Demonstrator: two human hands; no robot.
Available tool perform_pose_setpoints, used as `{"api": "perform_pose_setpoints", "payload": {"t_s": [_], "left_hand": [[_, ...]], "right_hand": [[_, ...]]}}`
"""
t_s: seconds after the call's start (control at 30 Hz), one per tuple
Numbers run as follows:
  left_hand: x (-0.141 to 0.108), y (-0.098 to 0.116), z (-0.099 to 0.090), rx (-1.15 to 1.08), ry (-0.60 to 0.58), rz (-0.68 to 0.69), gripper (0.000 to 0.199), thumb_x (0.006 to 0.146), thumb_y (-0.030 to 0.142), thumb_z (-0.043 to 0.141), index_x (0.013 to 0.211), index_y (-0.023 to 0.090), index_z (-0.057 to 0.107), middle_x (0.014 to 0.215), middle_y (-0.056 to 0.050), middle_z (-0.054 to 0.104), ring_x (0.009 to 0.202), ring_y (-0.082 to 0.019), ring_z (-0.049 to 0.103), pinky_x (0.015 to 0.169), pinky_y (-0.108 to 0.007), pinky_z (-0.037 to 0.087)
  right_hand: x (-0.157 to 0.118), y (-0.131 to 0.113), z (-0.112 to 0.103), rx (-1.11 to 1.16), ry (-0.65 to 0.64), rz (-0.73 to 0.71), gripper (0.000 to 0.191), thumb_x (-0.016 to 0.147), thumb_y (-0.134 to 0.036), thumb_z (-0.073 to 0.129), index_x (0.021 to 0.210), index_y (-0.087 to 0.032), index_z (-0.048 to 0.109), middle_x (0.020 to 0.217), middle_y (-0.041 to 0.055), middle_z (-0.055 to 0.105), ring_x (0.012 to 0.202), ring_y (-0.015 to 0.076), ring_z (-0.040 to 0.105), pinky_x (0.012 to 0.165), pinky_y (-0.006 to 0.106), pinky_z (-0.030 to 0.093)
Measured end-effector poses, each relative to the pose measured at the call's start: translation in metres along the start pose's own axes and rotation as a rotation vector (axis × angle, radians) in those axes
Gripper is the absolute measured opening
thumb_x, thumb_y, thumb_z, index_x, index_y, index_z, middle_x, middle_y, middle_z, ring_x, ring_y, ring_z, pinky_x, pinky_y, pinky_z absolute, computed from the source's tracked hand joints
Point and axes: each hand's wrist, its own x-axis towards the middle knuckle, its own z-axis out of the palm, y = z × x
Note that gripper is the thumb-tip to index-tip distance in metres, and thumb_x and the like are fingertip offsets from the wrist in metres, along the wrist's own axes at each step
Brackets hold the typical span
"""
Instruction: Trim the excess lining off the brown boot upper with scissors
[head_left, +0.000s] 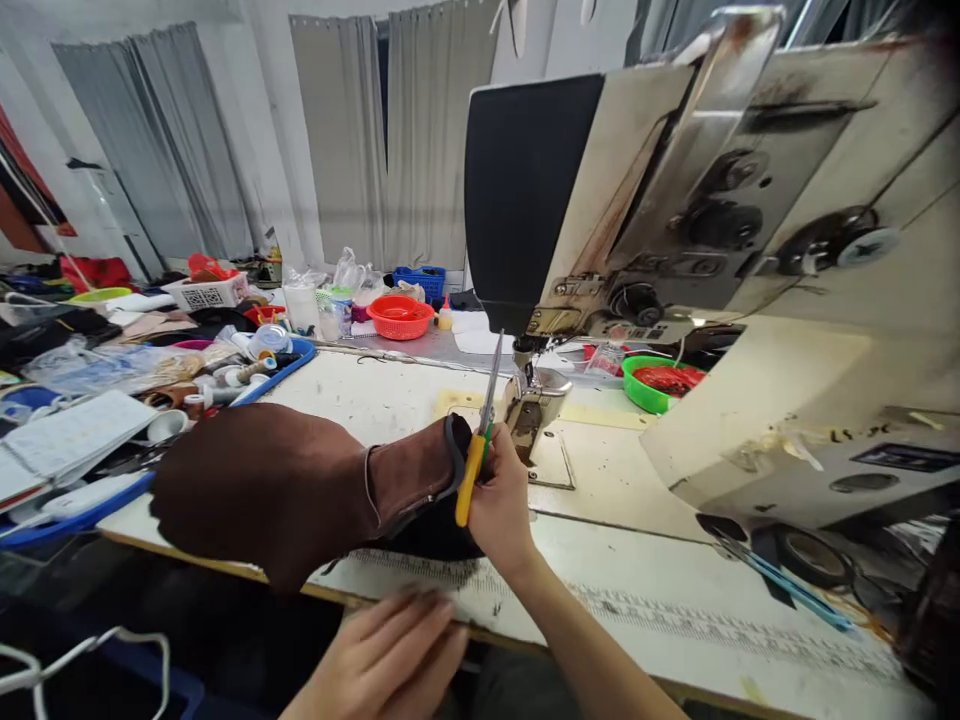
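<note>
My right hand is closed around a pair of scissors with yellow and green handles, the blades pointing up beside the sewing machine's presser foot. Close to its left lies a brown leather piece, wide and rounded at one end, with a narrower, pale-edged section near my fingers. Whether those fingers also touch the leather is hidden. My left hand is at the table's front edge, below the leather. Its fingers are stretched out and slightly blurred, with nothing visible in them.
The sewing machine towers over the right side. A ruler strip runs along the front of the white table. Cluttered spools fill a blue tray at left. Behind stand a red basket and a green bowl. Blue-handled tweezers lie right.
</note>
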Motion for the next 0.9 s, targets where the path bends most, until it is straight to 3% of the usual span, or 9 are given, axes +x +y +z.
{"api": "perform_pose_setpoints", "payload": {"t_s": [0.07,0.13,0.23,0.33,0.43,0.5,0.6,0.73,0.9], "left_hand": [[0.007,0.008,0.014,0.051,-0.150,0.298,0.041,0.094,0.019,0.048,0.132,0.022,0.062,0.127,-0.012,0.067,0.118,-0.027,0.064,0.103,-0.045,0.053],[0.024,0.007,0.014,0.098,-0.241,0.387,0.050,0.090,0.008,0.046,0.137,0.018,0.058,0.131,-0.019,0.063,0.120,-0.033,0.062,0.102,-0.056,0.051],[0.056,0.002,-0.003,-0.013,-0.383,0.405,0.033,0.087,0.013,0.055,0.114,0.022,0.071,0.108,-0.011,0.073,0.107,-0.028,0.069,0.097,-0.042,0.057],[0.080,0.004,-0.012,-0.177,-0.494,0.421,0.024,0.089,0.022,0.057,0.110,0.025,0.069,0.118,-0.006,0.070,0.115,-0.021,0.064,0.105,-0.033,0.051],[0.088,0.007,0.000,-0.298,-0.513,0.342,0.012,0.089,0.022,0.064,0.100,0.022,0.068,0.108,-0.005,0.070,0.103,-0.017,0.065,0.097,-0.027,0.052],[0.090,0.007,0.011,-0.336,-0.518,0.277,0.021,0.082,0.023,0.073,0.101,0.021,0.066,0.094,-0.003,0.068,0.087,-0.017,0.064,0.082,-0.026,0.054],[0.091,0.006,0.021,-0.379,-0.569,0.231,0.024,0.081,0.029,0.075,0.102,0.023,0.066,0.089,-0.001,0.065,0.080,-0.015,0.060,0.074,-0.025,0.050],[0.091,0.009,0.026,-0.464,-0.601,0.180,0.009,0.089,0.030,0.061,0.088,0.021,0.063,0.085,0.000,0.064,0.078,-0.014,0.058,0.073,-0.022,0.048],[0.085,0.011,0.028,-0.486,-0.593,0.147,0.012,0.093,0.026,0.052,0.088,0.020,0.061,0.094,-0.001,0.066,0.089,-0.014,0.060,0.085,-0.023,0.048]], "right_hand": [[-0.007,-0.008,0.000,-0.069,-0.022,-0.008,0.020,0.081,-0.028,0.055,0.088,-0.025,0.036,0.071,-0.0052,0.049,0.060,0.0134,0.048,0.055,0.023,0.043],[-0.013,-0.019,-0.004,-0.155,-0.068,-0.011,0.020,0.079,-0.023,0.053,0.085,-0.025,0.035,0.068,-0.0063,0.047,0.057,0.0132,0.045,0.052,0.022,0.037],[-0.019,-0.034,-0.024,-0.289,-0.181,-0.005,0.019,0.076,-0.019,0.053,0.084,-0.025,0.037,0.064,-0.0063,0.049,0.055,0.0147,0.045,0.052,0.023,0.031],[-0.026,-0.037,-0.065,-0.465,-0.202,0.008,0.011,0.083,-0.026,0.053,0.090,-0.024,0.044,0.076,-0.0014,0.059,0.061,0.0175,0.053,0.057,0.026,0.034],[-0.045,-0.025,-0.121,-0.755,-0.147,0.012,0.015,0.089,-0.036,0.051,0.093,-0.023,0.047,0.074,0.0005,0.062,0.052,0.0170,0.055,0.052,0.026,0.036],[-0.066,-0.014,-0.156,-0.934,-0.170,-0.027,0.016,0.092,-0.038,0.051,0.095,-0.022,0.051,0.060,-0.0032,0.055,0.046,0.0169,0.054,0.048,0.026,0.035],[-0.101,-0.002,-0.187,-1.015,-0.389,-0.126,0.017,0.095,-0.034,0.054,0.108,-0.023,0.053,0.066,-0.0043,0.060,0.045,0.0144,0.056,0.047,0.025,0.036],[-0.126,-0.001,-0.182,-1.095,-0.574,-0.074,0.023,0.083,-0.032,0.072,0.093,-0.025,0.051,0.074,-0.0029,0.063,0.060,0.0206,0.063,0.052,0.030,0.035],[-0.110,-0.003,-0.164,-1.099,-0.678,0.058,0.029,0.082,-0.033,0.076,0.088,-0.025,0.049,0.076,-0.0037,0.063,0.067,0.0225,0.064,0.056,0.031,0.028]]}}
